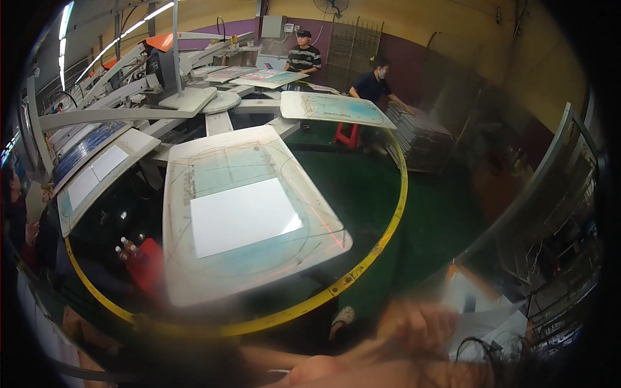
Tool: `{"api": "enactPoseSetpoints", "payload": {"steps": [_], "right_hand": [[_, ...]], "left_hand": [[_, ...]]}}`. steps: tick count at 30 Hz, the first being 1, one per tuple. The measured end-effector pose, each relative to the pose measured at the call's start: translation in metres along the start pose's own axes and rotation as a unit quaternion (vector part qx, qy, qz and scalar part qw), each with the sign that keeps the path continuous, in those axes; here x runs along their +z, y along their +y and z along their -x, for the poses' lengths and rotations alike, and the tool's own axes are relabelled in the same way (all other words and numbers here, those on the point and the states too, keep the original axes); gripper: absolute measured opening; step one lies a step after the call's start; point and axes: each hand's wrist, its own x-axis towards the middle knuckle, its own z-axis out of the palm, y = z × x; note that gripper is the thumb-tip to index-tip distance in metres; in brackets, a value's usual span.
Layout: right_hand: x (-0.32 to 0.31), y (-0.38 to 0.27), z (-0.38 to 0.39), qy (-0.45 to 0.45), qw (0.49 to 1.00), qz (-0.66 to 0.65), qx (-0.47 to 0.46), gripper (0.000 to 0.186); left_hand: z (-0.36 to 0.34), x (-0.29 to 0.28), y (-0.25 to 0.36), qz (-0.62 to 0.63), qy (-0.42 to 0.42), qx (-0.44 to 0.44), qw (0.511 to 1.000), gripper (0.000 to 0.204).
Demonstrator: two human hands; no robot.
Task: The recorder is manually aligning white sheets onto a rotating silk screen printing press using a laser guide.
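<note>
At the lower right, my left hand (pixel 424 325) reaches across, blurred, its fingers curled at the edge of a thin white sheet (pixel 488 318). More white sheets lie under and beside it, partly hidden. A blurred strip of skin runs along the lower edge; my right hand's fingers cannot be made out there. Before me, a pale rounded platen (pixel 217 152) of a carousel printing press carries a blank white rectangular sheet (pixel 242 216). Thin red laser lines cross the platen's right side. Neither hand touches it.
A yellow ring rail (pixel 388 239) curves around the platens. Another platen (pixel 336 108) stands behind, and one with white sheets (pixel 97 171) at left. Bottles stand by a red stool (pixel 147 266). Two people work at the back, one beside stacked panels (pixel 420 136). A metal rack (pixel 550 174) stands right.
</note>
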Motion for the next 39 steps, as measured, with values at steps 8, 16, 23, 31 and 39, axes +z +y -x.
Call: {"api": "enactPoseSetpoints", "payload": {"steps": [8,16,23,31,39], "right_hand": [[0.019,0.041,-0.027,0.001,0.986,0.021,0.163,0.035],[0.081,0.099,0.012,-0.243,0.771,-0.38,0.45,0.052],[0.127,0.119,0.005,-0.299,0.632,-0.515,0.496,0.048],[0.242,0.249,-0.024,-0.349,0.556,-0.579,0.482,0.046],[0.376,0.322,-0.022,-0.34,0.546,-0.588,0.49,0.044]], "left_hand": [[0.073,-0.075,0.118,0.089,0.395,0.0,0.914,0.049],[0.106,-0.115,0.129,0.22,0.499,0.021,0.838,0.046],[0.093,-0.138,0.115,0.203,0.563,0.034,0.8,0.047],[-0.004,-0.178,0.144,0.077,0.569,-0.074,0.815,0.057],[-0.05,-0.197,0.152,-0.36,0.614,-0.156,0.685,0.037]]}}
